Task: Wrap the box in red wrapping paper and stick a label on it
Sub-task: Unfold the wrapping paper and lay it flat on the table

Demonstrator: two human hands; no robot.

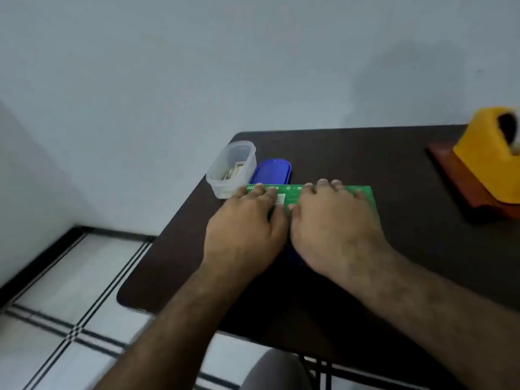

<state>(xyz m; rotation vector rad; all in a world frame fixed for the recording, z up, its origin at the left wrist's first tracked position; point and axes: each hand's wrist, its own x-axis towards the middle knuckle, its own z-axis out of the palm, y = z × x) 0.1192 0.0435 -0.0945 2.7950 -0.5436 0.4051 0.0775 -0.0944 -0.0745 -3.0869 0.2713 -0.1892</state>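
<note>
Green, flat and rectangular, the box (363,196) lies on the dark brown table (365,153), its glossy top printed with small white marks and a pale label-like patch between my thumbs. It sits a little toward twelve o'clock from the table's middle, long side running from nine to three.

My left hand (247,226) lies palm down across the box's nine o'clock end, fingers straight and close together, their tips reaching the far edge. My right hand (334,229) lies the same way just beside it, covering the middle of the box, fingers spread flat with the tips at the far edge too. Both hands are flat and open on the lid, pressing or resting on it (I cannot tell which), and neither curls around anything. The two thumbs nearly meet over the lid.

At about eleven o'clock from the box stands a translucent plastic tub (230,170), rounded at the corners, with some pale, blurred contents I cannot make out. Its smooth blue lid (273,171) lies flat between the tub and the box, just beyond the box's far edge.

At two o'clock, well apart, a bright yellow tape dispenser (489,159) with a blocky, sloped body sits on a reddish-brown wooden board (455,178) near the table's edge.

Beyond the table rises a plain pale wall (197,66); at seven o'clock the floor (70,277) shows white tiles crossed by dark stripes.
</note>
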